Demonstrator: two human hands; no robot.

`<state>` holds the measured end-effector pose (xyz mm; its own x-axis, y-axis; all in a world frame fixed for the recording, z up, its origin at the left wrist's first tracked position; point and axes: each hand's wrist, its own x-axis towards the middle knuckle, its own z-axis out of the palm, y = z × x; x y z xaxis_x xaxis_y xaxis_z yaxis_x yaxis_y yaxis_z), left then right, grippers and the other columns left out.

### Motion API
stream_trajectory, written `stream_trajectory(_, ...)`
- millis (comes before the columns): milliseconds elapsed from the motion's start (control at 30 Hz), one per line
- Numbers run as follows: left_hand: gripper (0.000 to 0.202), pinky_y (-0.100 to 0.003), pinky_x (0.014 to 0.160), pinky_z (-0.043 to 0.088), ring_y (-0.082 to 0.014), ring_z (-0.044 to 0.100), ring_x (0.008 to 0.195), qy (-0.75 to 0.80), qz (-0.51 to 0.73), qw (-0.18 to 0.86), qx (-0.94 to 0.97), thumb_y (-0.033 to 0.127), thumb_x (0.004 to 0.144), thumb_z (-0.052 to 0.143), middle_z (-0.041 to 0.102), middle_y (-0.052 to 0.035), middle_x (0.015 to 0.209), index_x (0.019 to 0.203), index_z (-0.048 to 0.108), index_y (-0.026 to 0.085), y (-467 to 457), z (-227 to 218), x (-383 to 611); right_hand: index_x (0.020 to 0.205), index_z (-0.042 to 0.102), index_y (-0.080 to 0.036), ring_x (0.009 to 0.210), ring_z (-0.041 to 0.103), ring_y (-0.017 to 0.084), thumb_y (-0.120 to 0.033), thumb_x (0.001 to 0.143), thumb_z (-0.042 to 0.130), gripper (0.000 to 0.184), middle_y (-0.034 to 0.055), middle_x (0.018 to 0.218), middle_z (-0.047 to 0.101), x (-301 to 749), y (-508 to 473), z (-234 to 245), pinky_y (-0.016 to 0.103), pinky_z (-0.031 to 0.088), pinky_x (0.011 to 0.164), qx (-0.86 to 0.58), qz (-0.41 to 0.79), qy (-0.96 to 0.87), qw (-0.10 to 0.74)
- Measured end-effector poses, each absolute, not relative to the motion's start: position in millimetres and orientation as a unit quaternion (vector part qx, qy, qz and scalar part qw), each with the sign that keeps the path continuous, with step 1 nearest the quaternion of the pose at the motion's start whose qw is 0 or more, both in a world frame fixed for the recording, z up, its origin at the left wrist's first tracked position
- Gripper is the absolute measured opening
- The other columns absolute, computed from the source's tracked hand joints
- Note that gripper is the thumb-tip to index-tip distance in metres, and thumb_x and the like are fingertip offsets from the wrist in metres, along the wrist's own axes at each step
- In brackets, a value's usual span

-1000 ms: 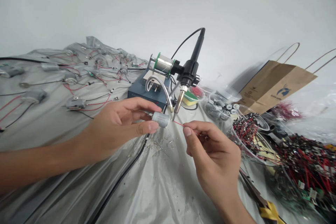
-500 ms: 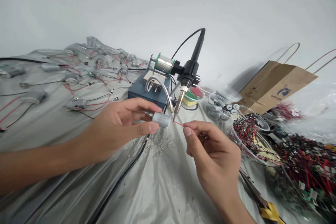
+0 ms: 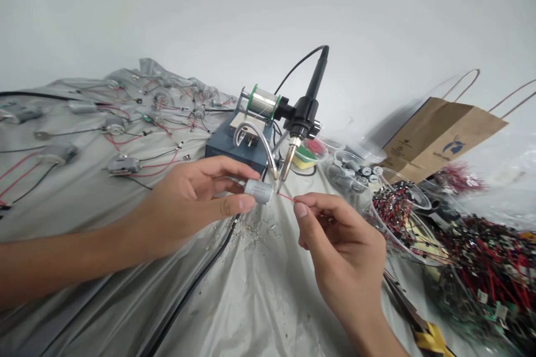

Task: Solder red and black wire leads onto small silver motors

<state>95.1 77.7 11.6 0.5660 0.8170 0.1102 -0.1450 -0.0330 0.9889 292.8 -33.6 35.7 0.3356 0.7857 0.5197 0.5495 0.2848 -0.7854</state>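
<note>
Between the thumb and fingers of my left hand (image 3: 201, 192) is a small grey cylindrical motor (image 3: 258, 192), lying on its side with one end toward the right. My right hand (image 3: 341, 251) pinches a thin red wire (image 3: 286, 197), whose tip reaches the motor's right end. Just above that spot hangs the tip of a soldering iron (image 3: 288, 162), clamped in a black holder and pointing down. A curved metal solder guide tube (image 3: 264, 148) ends beside the iron tip. Whether wire and iron touch the motor terminal is too small to tell.
Behind my hands stands a blue soldering station (image 3: 221, 142) with a solder spool (image 3: 263, 103). Several wired motors (image 3: 123, 165) lie at left. On the right are tubs of motors (image 3: 355, 170), a heap of wired parts (image 3: 494, 273), scissors (image 3: 419, 323) and a paper bag (image 3: 444, 136).
Almost nothing differs. The whole scene sits a few pixels further right, while both hands keep the motor and the red wire at the iron tip.
</note>
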Motion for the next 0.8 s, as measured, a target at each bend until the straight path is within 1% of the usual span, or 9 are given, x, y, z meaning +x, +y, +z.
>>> stream_trajectory(67, 0.03, -0.021, 0.069, 0.055, -0.0135, 0.072, 0.079, 0.262, 0.382, 0.645, 0.608, 0.038, 0.083, 0.094, 0.085, -0.0004, 0.095, 0.109, 0.081, 0.027, 77.6, 12.3, 95.7, 0.091, 0.079, -0.024, 0.05, 0.055, 0.008, -0.025, 0.094, 0.077, 0.004, -0.0041, 0.065, 0.07, 292.4, -33.5, 36.0, 0.02, 0.041, 0.045, -0.59, 0.106, -0.567, 0.565)
stream_trajectory(167, 0.032, -0.023, 0.071, 0.056, -0.0151, 0.074, 0.082, 0.257, 0.378, 0.649, 0.608, 0.038, 0.085, 0.093, 0.086, -0.0018, 0.1, 0.112, 0.08, 0.027, 77.5, 11.2, 95.6, 0.091, 0.08, -0.024, 0.051, 0.055, 0.008, -0.024, 0.095, 0.077, 0.004, -0.0045, 0.063, 0.068, 292.4, -33.7, 35.5, 0.02, 0.041, 0.045, -0.59, 0.105, -0.568, 0.564)
stream_trajectory(267, 0.034, -0.024, 0.073, 0.057, -0.0158, 0.074, 0.085, 0.261, 0.38, 0.645, 0.61, 0.039, 0.084, 0.094, 0.086, -0.002, 0.1, 0.113, 0.08, 0.027, 77.6, 9.2, 94.5, 0.091, 0.079, -0.024, 0.051, 0.055, 0.008, -0.024, 0.095, 0.077, 0.005, -0.0049, 0.062, 0.067, 292.9, -34.1, 35.3, 0.02, 0.04, 0.045, -0.59, 0.104, -0.568, 0.564)
stream_trajectory(400, 0.032, -0.024, 0.077, 0.058, -0.016, 0.075, 0.089, 0.254, 0.378, 0.653, 0.605, 0.038, 0.085, 0.093, 0.086, -0.0011, 0.1, 0.112, 0.08, 0.028, 78.5, 8.3, 93.8, 0.091, 0.079, -0.025, 0.05, 0.055, 0.007, -0.024, 0.095, 0.077, 0.004, -0.0053, 0.063, 0.067, 293.6, -34.9, 35.7, 0.019, 0.04, 0.045, -0.591, 0.102, -0.568, 0.563)
stream_trajectory(500, 0.032, -0.023, 0.076, 0.057, -0.015, 0.075, 0.087, 0.26, 0.38, 0.648, 0.607, 0.039, 0.084, 0.094, 0.086, 0.0006, 0.098, 0.111, 0.08, 0.029, 79.0, 8.4, 94.1, 0.092, 0.079, -0.025, 0.05, 0.055, 0.007, -0.024, 0.095, 0.077, 0.004, -0.006, 0.062, 0.067, 293.8, -34.8, 35.4, 0.019, 0.04, 0.045, -0.592, 0.102, -0.568, 0.563)
stream_trajectory(700, 0.032, -0.021, 0.073, 0.057, -0.0139, 0.074, 0.084, 0.265, 0.384, 0.635, 0.616, 0.04, 0.084, 0.093, 0.086, 0.001, 0.098, 0.112, 0.081, 0.03, 78.4, 8.9, 93.7, 0.092, 0.079, -0.025, 0.051, 0.056, 0.006, -0.024, 0.095, 0.077, 0.004, -0.0055, 0.066, 0.07, 293.8, -33.3, 34.8, 0.018, 0.041, 0.045, -0.588, 0.103, -0.566, 0.568)
stream_trajectory(800, 0.033, -0.021, 0.072, 0.056, -0.0129, 0.074, 0.082, 0.275, 0.384, 0.625, 0.622, 0.042, 0.084, 0.093, 0.086, 0.0018, 0.096, 0.112, 0.081, 0.03, 78.8, 8.6, 93.0, 0.092, 0.079, -0.025, 0.05, 0.055, 0.006, -0.024, 0.095, 0.077, 0.004, -0.0056, 0.065, 0.069, 294.5, -33.2, 34.6, 0.018, 0.041, 0.045, -0.588, 0.106, -0.566, 0.568)
